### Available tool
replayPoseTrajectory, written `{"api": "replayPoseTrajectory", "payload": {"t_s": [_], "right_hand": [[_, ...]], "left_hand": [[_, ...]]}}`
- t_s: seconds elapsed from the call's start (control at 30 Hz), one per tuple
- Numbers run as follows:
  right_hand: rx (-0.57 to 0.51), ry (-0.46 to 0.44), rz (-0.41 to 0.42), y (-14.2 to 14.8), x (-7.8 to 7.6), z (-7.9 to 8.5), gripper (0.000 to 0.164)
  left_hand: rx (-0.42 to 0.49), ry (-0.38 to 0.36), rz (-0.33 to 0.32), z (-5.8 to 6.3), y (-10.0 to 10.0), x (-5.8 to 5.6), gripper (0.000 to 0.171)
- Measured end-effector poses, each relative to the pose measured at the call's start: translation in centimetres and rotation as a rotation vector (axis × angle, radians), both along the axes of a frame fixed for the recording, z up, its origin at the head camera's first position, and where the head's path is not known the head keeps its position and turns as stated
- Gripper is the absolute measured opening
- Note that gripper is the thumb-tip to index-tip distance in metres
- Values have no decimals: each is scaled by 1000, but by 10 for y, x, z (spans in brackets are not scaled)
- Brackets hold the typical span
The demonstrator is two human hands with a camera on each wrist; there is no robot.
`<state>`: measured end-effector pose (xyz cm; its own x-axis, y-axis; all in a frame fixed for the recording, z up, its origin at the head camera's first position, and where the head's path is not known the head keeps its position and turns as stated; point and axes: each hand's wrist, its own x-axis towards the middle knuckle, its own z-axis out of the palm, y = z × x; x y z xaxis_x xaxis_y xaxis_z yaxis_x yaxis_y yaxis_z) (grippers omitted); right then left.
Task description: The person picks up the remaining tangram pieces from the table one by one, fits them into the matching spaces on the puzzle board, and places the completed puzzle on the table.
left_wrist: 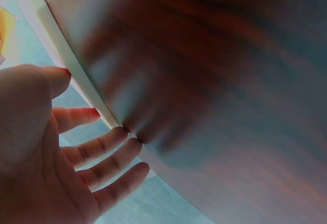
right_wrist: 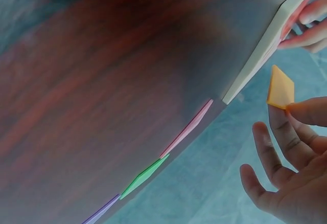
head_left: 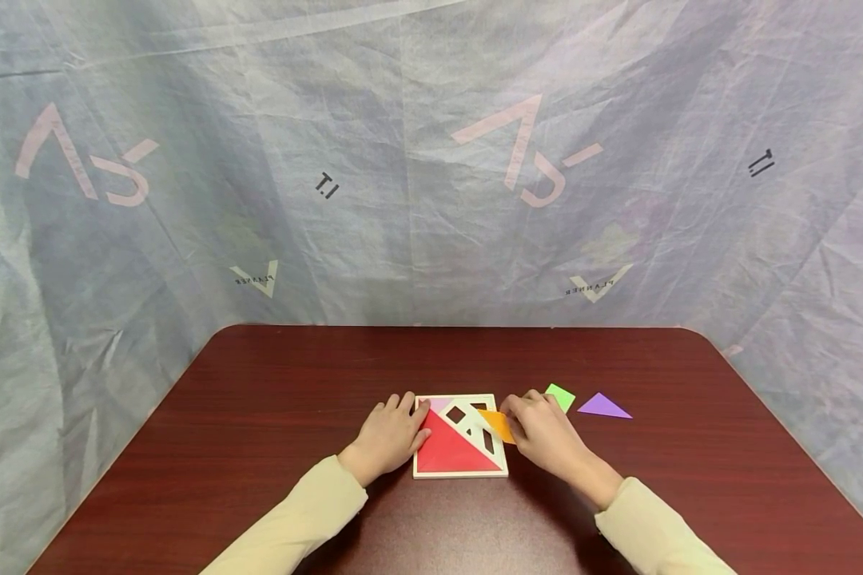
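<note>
A white square tangram tray (head_left: 462, 475) lies on the table. Two large triangles fill its lower left, in red (head_left: 447, 449), and a pale pink piece (head_left: 440, 403) sits in its upper left corner. Dark cutouts show in the bare white part. My left hand (head_left: 388, 439) rests along the left rim, fingers extended, thumb and index over the red area. My right hand (head_left: 550, 435) pinches an orange tangram piece (right_wrist: 281, 87) between thumb and index finger, over the tray's right side. Its other fingers are loosely spread.
A green piece (head_left: 561, 397) and a purple triangle (head_left: 603, 406) lie on the dark red table (head_left: 295, 375), right of the tray. In the right wrist view a pink piece (right_wrist: 187, 128) lies between the tray and the green one. A grey printed cloth (head_left: 403, 239) hangs behind.
</note>
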<state>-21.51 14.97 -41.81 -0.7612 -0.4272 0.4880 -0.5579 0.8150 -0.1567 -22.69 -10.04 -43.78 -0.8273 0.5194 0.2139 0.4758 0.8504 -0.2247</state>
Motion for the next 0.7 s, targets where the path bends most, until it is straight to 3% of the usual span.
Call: {"api": "replayPoseTrajectory", "payload": {"t_s": [0.7], "right_hand": [[-34,-40,48,-16,1,-1,17]], "left_hand": [[-2,1,1,-1,0,-1,45]]}}
